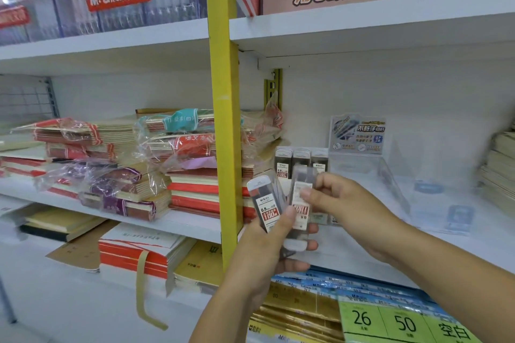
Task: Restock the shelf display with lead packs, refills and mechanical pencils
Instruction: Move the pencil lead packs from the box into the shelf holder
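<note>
**Restock at an early stage: one row started, stock in hand**

The clear display stand [370, 172] sits on the white shelf [348, 242]. Three standing packs [301, 160] of lead fill the stand's left section. The section to their right, below the header card [358, 135], looks see-through, and I cannot make out any contents.

Just in front of the stand's left section, the left hand [267, 253] grips a fan of packs, with the thumb clamped across the front 0.5 HB pack [266, 206]. The right hand [340, 200] pinches a blurred pack [301, 198] from that fan, near the standing row.

Judgement: the held packs are not yet placed. No mechanical pencils can be identified.
</note>
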